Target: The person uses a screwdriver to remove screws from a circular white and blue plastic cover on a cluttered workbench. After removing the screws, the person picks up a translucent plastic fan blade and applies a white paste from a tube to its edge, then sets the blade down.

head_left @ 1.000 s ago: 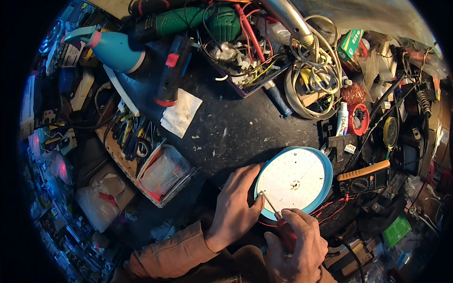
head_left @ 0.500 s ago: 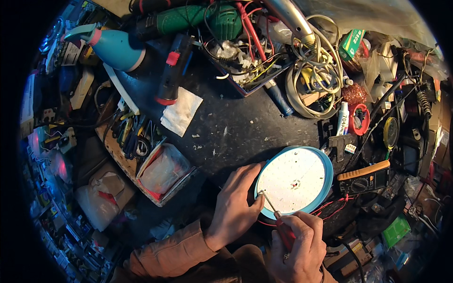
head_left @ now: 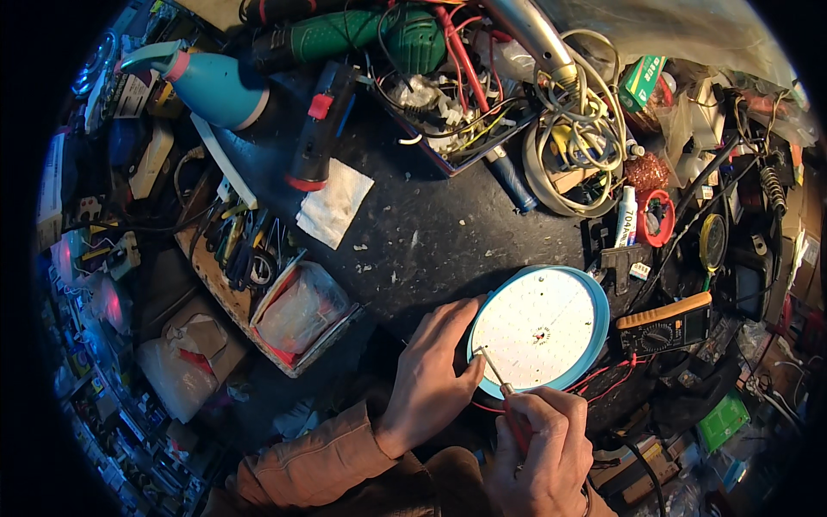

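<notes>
Right hand (head_left: 544,455) around screwdriver (head_left: 514,414) (left hand (head_left: 432,375) against disc (head_left: 536,320))

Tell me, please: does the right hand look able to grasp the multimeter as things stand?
Probably not: the right hand is occupied with the red-handled screwdriver, although nothing seems to cover the multimeter.

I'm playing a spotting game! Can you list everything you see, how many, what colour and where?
Workbench: 1, black, middle
Round panel: 1, white and blue, lower right
Screwdriver: 1, red-handled, tip on panel
Multimeter: 1, black and orange, right of panel
Spray bottle: 1, blue, upper left
Power tool: 1, green, top
Sheet: 1, white, left of centre
Cable coil: 1, cream, upper right
Tube: 1, white, right
Clutter: uncountable, mixed colours, around edges
Left hand: 1, bare, at panel's left edge
Right hand: 1, bare, holding screwdriver
</notes>
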### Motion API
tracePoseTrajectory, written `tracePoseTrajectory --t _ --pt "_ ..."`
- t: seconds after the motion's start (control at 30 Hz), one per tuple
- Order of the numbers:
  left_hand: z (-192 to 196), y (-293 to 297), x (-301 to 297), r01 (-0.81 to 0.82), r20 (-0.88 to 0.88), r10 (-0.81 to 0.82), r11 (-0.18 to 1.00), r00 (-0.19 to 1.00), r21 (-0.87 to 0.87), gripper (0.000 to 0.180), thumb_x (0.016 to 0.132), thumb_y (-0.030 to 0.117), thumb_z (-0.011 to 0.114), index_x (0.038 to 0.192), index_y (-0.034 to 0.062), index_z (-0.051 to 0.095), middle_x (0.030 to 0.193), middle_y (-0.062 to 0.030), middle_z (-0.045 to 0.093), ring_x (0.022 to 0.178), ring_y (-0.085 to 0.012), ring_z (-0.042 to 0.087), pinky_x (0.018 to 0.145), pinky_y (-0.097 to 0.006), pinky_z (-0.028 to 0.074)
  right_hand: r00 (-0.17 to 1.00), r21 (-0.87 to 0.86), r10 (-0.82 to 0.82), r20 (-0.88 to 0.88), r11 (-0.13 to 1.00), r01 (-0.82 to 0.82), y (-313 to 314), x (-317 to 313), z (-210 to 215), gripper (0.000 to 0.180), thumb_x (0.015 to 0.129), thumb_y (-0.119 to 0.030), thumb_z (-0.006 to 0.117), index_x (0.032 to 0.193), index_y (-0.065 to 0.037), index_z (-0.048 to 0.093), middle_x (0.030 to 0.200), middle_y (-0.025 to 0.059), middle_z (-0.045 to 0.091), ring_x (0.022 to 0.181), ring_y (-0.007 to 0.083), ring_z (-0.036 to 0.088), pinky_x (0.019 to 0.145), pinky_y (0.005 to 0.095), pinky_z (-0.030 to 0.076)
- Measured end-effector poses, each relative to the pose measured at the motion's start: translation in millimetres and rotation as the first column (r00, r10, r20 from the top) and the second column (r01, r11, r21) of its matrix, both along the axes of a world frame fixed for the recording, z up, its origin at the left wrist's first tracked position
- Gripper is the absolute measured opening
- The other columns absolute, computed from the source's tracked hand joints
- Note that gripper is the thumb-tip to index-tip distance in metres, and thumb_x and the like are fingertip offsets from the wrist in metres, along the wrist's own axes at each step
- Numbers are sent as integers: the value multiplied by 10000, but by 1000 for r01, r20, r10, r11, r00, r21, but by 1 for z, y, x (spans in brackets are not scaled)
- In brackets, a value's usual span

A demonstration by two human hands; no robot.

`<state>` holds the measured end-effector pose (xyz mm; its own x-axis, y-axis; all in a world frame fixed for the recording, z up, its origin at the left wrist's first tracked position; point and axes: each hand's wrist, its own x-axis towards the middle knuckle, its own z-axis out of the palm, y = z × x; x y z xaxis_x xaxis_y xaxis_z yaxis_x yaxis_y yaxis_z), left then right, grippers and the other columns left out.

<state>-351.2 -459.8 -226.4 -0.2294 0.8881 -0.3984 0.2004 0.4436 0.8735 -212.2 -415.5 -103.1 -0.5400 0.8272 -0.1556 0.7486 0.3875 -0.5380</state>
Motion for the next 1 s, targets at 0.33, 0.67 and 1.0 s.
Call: tracePoseTrajectory --t 0.33,0.67,1.0 --pt "10 7 -9 32 57 -29 998 998 -52 738 936 88 872 1610 12 580 1565 -202 616 1342 -320 691 938 -400 665 999 -8 -41 12 999 41 3 4 11 397 940 38 834 1304 26 675 1171 220 706 917 383 764 753 387 639" --pt "-25 110 -40 35 -370 122 920 921 390 182 942 35 874 1111 -18 833 1030 -107 762 775 -192 714 687 -333 570 875 -48 -307 -373 949 312 -12 50 25 380 932 163 765 1285 77 654 1267 221 644 1045 281 751 903 334 640" --pt "-51 135 -11 83 -543 132 931 829 354 181 865 56 941 969 -7 807 922 -79 668 683 -199 620 643 -372 518 806 -45 -484 -341 865 500 -37 113 0 363 960 139 770 1289 56 639 1262 214 664 1065 268 734 908 343 655"
